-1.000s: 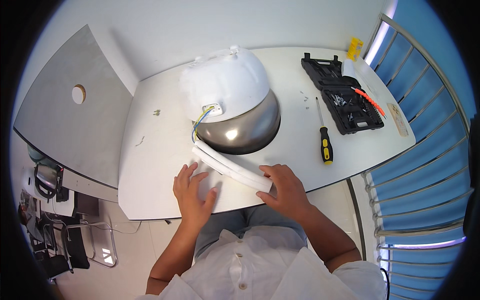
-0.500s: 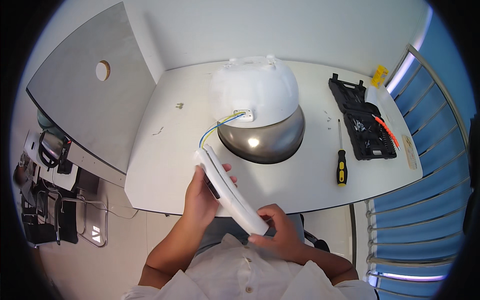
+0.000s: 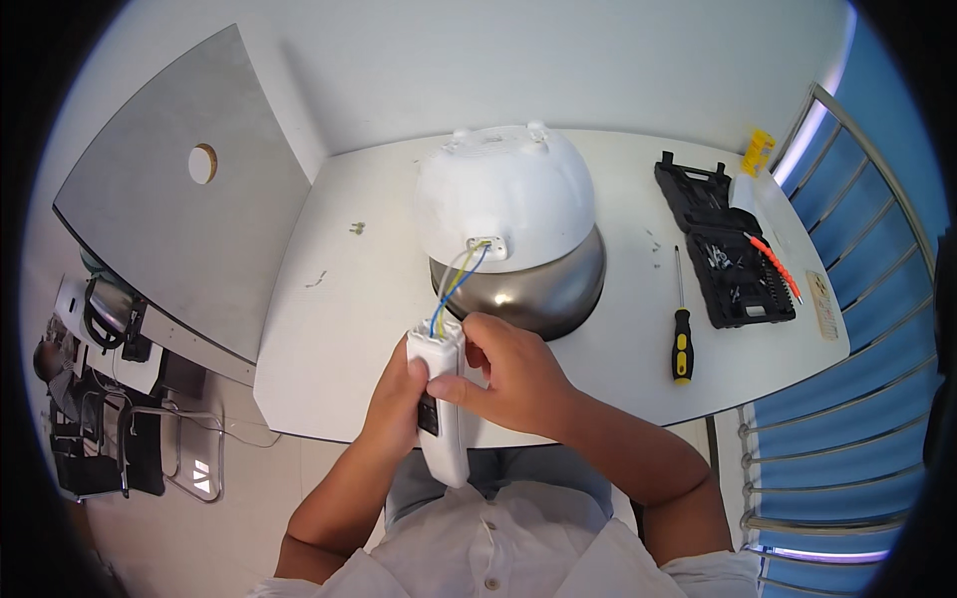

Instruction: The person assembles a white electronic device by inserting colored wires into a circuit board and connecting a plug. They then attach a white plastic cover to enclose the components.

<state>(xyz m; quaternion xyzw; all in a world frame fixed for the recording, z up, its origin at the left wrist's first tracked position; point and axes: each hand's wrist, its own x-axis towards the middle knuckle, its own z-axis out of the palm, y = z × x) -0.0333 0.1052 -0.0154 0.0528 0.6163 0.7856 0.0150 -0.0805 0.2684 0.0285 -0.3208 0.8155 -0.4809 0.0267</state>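
My left hand (image 3: 391, 409) is closed round the left side of a white plastic handle (image 3: 448, 453), which has a dark button panel (image 3: 429, 411) facing left. From the other side my right hand (image 3: 518, 374) grips the handle's upper end, thumb on its front. Blue, yellow-green and pale wires (image 3: 461, 282) run out of that end to a small socket (image 3: 486, 246) in the white rounded housing (image 3: 508, 194). The housing sits bottom-up on a shiny metal bowl (image 3: 518, 299) on the table, just beyond my hands.
On the white table's (image 3: 329, 349) right lie a yellow-black screwdriver (image 3: 682, 344) and an open black tool case (image 3: 743, 284) with a red flexible shaft (image 3: 775, 267). Small screws (image 3: 655, 249) and metal prongs (image 3: 357, 228) lie loose. A grey panel (image 3: 179, 209) stands left; a metal railing (image 3: 877, 189) borders the right.
The handle has swung from slanting to nearly upright, its wired end now nearer me. My right hand has moved from its lower end to the wired upper end.
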